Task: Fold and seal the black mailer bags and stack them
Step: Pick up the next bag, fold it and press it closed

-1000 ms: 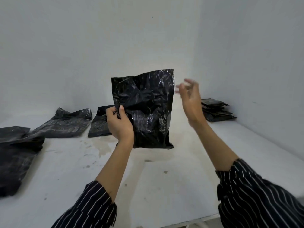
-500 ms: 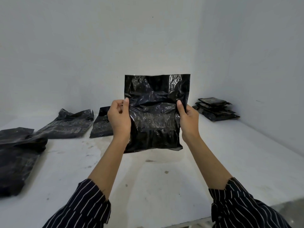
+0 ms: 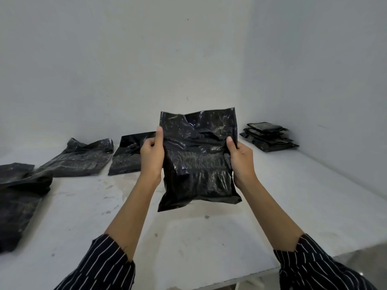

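A crinkled black mailer bag point(image 3: 199, 158) hangs upright in the air over the white table point(image 3: 209, 237). My left hand point(image 3: 151, 153) grips its left edge, thumb on the near face. My right hand point(image 3: 240, 160) grips the right edge the same way. The bag's lower half bulges with contents; its top flap stands up, unfolded. A stack of folded black mailers point(image 3: 268, 137) sits at the back right against the wall.
Unfolded black mailer bags lie along the back: one point(image 3: 129, 158) just behind my left hand, another point(image 3: 81, 158) further left. A heap of black bags point(image 3: 18, 197) fills the left edge. Walls close the back and right; the table's front edge runs at the lower right.
My right hand came from the air beside the bag and took hold of its right edge. The bag shifted right, then sank slightly lower and now faces me squarely.
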Tool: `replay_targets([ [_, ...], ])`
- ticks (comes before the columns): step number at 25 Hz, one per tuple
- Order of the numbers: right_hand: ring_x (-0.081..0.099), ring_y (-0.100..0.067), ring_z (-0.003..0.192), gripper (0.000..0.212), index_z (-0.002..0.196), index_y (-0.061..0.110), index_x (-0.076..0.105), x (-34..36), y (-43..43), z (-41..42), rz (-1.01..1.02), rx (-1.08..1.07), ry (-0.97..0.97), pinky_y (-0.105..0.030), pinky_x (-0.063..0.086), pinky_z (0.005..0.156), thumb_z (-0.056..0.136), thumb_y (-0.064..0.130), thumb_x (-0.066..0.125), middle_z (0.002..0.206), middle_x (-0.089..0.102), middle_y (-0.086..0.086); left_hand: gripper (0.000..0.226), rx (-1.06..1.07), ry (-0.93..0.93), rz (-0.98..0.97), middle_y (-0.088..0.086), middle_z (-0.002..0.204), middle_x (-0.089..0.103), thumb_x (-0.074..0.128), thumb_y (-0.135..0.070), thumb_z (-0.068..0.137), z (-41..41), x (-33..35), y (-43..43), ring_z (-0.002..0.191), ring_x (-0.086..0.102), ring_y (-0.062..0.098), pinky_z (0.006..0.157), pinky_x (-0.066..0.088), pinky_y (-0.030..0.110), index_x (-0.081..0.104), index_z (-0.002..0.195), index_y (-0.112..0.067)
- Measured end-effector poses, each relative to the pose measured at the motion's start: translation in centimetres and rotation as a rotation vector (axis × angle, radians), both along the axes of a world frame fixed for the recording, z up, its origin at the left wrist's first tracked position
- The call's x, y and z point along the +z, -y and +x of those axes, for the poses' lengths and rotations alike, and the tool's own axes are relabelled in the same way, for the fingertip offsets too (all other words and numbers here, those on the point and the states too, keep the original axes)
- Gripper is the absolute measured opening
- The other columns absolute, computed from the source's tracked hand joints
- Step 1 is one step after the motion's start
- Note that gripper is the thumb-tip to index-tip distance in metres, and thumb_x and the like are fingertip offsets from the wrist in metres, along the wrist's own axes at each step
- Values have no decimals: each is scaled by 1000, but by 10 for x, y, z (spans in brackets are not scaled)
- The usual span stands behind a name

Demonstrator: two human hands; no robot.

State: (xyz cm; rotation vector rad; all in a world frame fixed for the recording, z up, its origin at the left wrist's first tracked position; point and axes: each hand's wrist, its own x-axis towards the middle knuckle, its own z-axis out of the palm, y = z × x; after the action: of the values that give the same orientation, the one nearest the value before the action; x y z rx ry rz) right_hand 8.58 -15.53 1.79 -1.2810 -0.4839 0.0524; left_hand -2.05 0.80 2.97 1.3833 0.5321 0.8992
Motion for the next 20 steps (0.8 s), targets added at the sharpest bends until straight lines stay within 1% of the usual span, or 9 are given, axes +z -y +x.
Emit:
replay_targets([
  [1,67,-22,94,25,87,14,69,-1,3,-2,-8,23,-46,-35,55,86,98,26,50,100,71,-12,64,-147,-58,-90,2,95,64,66,-66,69,-2,0,-1,89,61,15,87,49,33,58,98,-9],
  [2,67,-23,94,24,89,14,69,-2,6,-2,-35,50,-95,-35,55,85,97,26,50,101,71,-11,69,-285,-109,-156,2,102,68,74,-62,62,-6,0,-2,95,65,16,89,51,34,62,104,-9],
  [4,68,-22,93,21,96,10,68,-2,14,-2,-135,137,-212,-34,55,83,95,26,55,102,71,-10,54,-411,-203,-191,7,106,71,80,-38,68,-9,-4,1,95,68,19,81,54,31,65,110,-8],
  [5,68,-23,93,21,101,8,68,-3,18,-1,-185,202,-273,-34,55,82,91,26,61,102,71,-10,44,-418,-257,-172,9,105,71,79,-27,72,-9,-6,4,91,68,20,75,54,29,66,109,-8],
  [7,69,-23,92,27,105,6,68,-4,26,1,-277,337,-357,-32,56,77,83,21,71,102,72,-9,33,-412,-341,-166,11,102,71,76,-18,77,-9,-13,10,85,68,21,69,54,30,67,106,-6],
  [10,68,-23,89,27,105,5,67,-10,28,10,-375,370,-354,-31,55,74,79,6,72,102,71,-10,33,-410,-373,-224,11,103,69,72,-19,82,-3,-24,12,91,67,25,78,54,36,65,110,-4],
  [12,67,-22,88,23,104,4,65,-14,25,21,-378,321,-361,-31,55,75,82,0,67,102,70,-11,27,-401,-372,-261,10,101,68,62,-26,89,2,-28,9,90,65,24,81,52,36,64,107,-6],
  [15,65,-19,83,17,105,5,64,-19,24,34,-389,323,-366,-28,56,70,94,3,52,98,68,-9,25,-393,-381,-301,7,92,67,52,-30,96,5,-33,4,81,64,21,71,52,31,64,96,-8],
  [20,64,-18,79,22,103,4,62,-33,21,45,-448,311,-394,-29,53,68,100,9,41,94,67,-8,25,-333,-306,-243,7,99,68,47,-23,98,15,-50,-3,88,64,21,79,51,33,63,109,-7],
])
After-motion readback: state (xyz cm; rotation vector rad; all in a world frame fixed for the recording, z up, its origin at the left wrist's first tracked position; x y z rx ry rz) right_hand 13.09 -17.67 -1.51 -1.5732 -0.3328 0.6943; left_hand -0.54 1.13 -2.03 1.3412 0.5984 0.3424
